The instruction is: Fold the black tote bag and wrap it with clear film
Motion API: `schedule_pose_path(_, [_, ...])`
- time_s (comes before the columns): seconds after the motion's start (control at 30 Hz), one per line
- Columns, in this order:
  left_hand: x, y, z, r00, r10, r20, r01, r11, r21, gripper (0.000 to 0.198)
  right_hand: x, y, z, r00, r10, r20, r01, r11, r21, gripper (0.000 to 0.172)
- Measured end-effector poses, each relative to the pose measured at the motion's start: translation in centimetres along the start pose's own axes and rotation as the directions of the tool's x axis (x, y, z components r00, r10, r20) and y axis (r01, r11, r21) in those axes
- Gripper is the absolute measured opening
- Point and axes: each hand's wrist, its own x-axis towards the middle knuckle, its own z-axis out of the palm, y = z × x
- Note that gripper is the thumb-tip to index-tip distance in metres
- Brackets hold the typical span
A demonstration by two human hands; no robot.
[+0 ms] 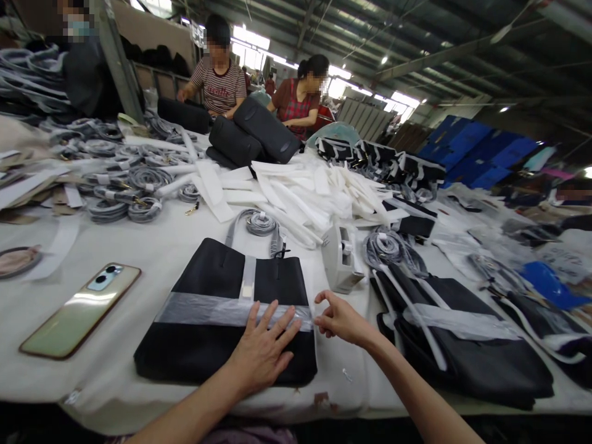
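Observation:
A flat black handbag [203,345] lies in front of me with a band of translucent wrap [194,309] across its middle. A narrow pale strip [248,277] runs down from its top edge. My left hand [263,348] rests flat on the bag and wrap with its fingers spread. Just beside the bag's right edge is my right hand [341,317], its fingers bent and a gap between thumb and forefinger; nothing shows in it. Above the bag sits a grey wrapped strap coil [260,223]. A white tape dispenser [340,259] stands beyond my right hand.
On the right lie more black bags [467,345] and a strap coil [386,246]. A phone [81,311] lies at left. White foam strips [296,191] and wrapped straps [148,179] cover the table's back. Two co-workers [219,86] stand across, with another person at far left.

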Motion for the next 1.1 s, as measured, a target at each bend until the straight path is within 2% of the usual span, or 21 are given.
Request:
schedule_pose_path(0.17, [0.1, 0.0, 0.0, 1.000, 0.008, 0.007, -0.008, 1.000, -0.008, 0.059, 1.1, 1.8, 0.0, 0.997, 0.011, 0.071, -0.016, 0.997, 0.077, 0.049])
schedule_pose_path(0.27, [0.1, 0.0, 0.1, 1.000, 0.006, 0.007, -0.006, 1.000, -0.009, 0.058, 1.6, 2.9, -0.2, 0.997, 0.035, 0.069, -0.040, 0.997, 0.070, 0.048])
schedule_pose_path(0.47, [0.2, 0.1, 0.1, 1.000, -0.002, 0.018, 0.003, 1.000, -0.023, 0.060, 2.1, 5.1, 0.5, 0.998, 0.067, 0.004, -0.067, 0.994, 0.085, 0.041])
schedule_pose_path(0.63, [0.2, 0.3, 0.0, 0.999, -0.016, 0.030, 0.018, 0.999, -0.046, 0.061, 1.6, 5.5, 0.7, 0.990, 0.074, -0.119, -0.059, 0.990, 0.124, 0.049])
schedule_pose_path(0.77, [0.1, 0.2, 0.0, 1.000, -0.012, 0.020, 0.013, 0.998, -0.069, 0.063, 0.9, 4.8, 0.6, 0.928, 0.052, -0.369, -0.001, 0.991, 0.137, 0.062])
schedule_pose_path(0.87, [0.1, 0.3, 0.0, 1.000, -0.013, 0.027, 0.016, 0.995, -0.099, 0.068, 0.8, 3.8, 2.4, 0.857, -0.048, -0.512, 0.071, 0.997, 0.025, 0.067])
schedule_pose_path(1.0, [0.2, 0.3, 0.1, 0.998, -0.032, 0.056, 0.039, 0.991, -0.132, 0.074, 1.9, 3.2, 6.6, 0.790, -0.132, -0.598, 0.047, 0.987, -0.156, 0.071])
schedule_pose_path(1.1, [0.3, 0.3, 0.2, 0.997, -0.035, 0.066, 0.044, 0.988, -0.148, 0.076, 2.9, 3.9, 8.4, 0.752, -0.178, -0.634, -0.008, 0.960, -0.280, 0.064])
